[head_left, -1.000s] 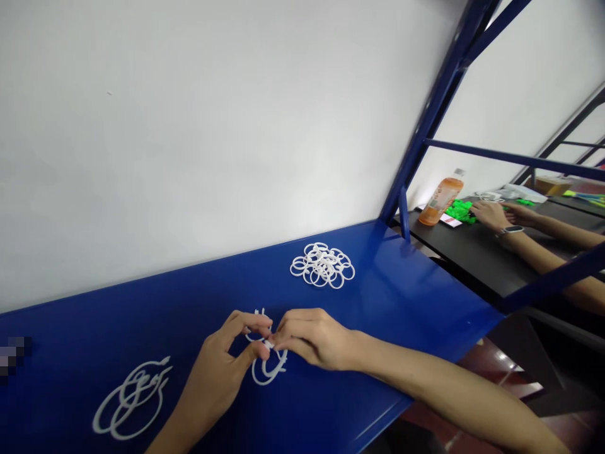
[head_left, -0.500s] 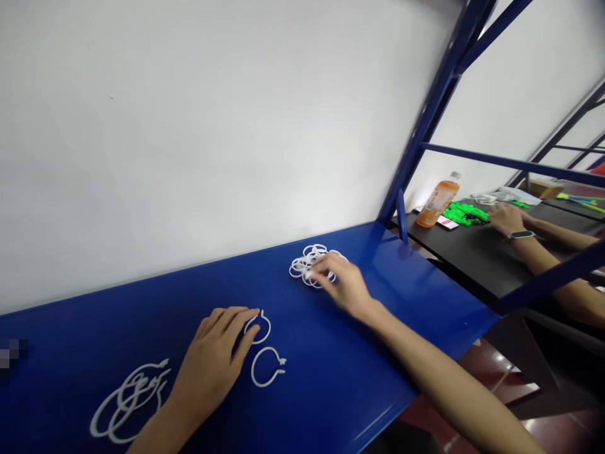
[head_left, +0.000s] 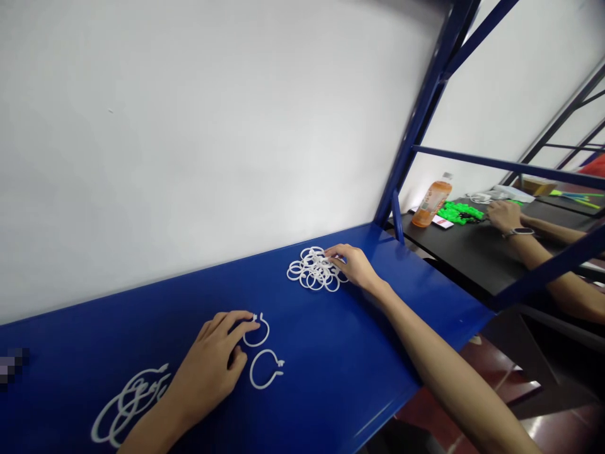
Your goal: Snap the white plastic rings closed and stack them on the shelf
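Note:
My left hand rests on the blue shelf, its fingertips pinching a white open ring. A second open ring lies just right of that hand, untouched. My right hand reaches to the far pile of closed white rings, its fingertips pinched on the pile's right edge. A cluster of linked open rings lies at the near left beside my left forearm.
A white wall rises right behind the shelf. A blue frame post stands at the shelf's right end. Beyond it, on a black table, another person's hands work near green parts and an orange bottle.
My hands, together on a ring a second ago, have parted. The right hand went out to the far ring pile; the left stayed with one ring, and another lies loose beside it.

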Action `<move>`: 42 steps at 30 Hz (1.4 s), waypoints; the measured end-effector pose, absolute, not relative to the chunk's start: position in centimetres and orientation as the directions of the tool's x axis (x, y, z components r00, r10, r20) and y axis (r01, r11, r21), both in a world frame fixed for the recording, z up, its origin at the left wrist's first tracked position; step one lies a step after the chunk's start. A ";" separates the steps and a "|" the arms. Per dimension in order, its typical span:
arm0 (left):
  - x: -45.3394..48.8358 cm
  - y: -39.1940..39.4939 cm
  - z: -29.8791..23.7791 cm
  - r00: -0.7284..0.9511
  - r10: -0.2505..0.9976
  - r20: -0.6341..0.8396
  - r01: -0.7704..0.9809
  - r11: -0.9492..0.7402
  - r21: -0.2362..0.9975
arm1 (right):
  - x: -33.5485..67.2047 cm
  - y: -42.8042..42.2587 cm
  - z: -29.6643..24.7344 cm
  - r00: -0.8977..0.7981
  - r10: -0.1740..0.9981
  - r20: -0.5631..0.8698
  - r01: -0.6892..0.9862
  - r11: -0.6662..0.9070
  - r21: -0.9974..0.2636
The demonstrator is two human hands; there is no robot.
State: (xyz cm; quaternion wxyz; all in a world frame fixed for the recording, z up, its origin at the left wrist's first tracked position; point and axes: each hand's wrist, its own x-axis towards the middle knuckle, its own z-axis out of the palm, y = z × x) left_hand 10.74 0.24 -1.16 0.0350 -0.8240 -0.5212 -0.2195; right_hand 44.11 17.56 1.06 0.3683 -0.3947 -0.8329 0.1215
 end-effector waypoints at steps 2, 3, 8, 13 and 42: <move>10.7 0.2 -1.2 0.358 0.845 0.398 0.874 -0.453 0.175 | 44.2 17.5 1.2 -0.418 0.753 0.508 0.581 0.652 -0.487; 10.6 0.3 -1.1 0.358 0.844 0.398 0.874 -0.454 0.175 | 44.2 17.5 1.3 -0.417 0.757 0.503 0.593 0.646 -0.481; 10.4 0.2 -0.9 0.383 0.835 0.395 0.867 -0.473 0.159 | 44.3 17.2 1.7 -0.389 0.768 0.508 0.670 0.615 -0.416; 10.6 0.5 -1.1 0.367 0.837 0.407 0.868 -0.466 0.175 | 43.6 16.1 2.3 -0.374 0.731 0.571 0.670 0.639 -0.379; 15.0 -0.9 0.8 0.128 0.789 0.601 0.663 -0.519 0.540 | 35.0 5.9 1.9 -0.734 0.526 0.429 0.047 0.670 -0.741</move>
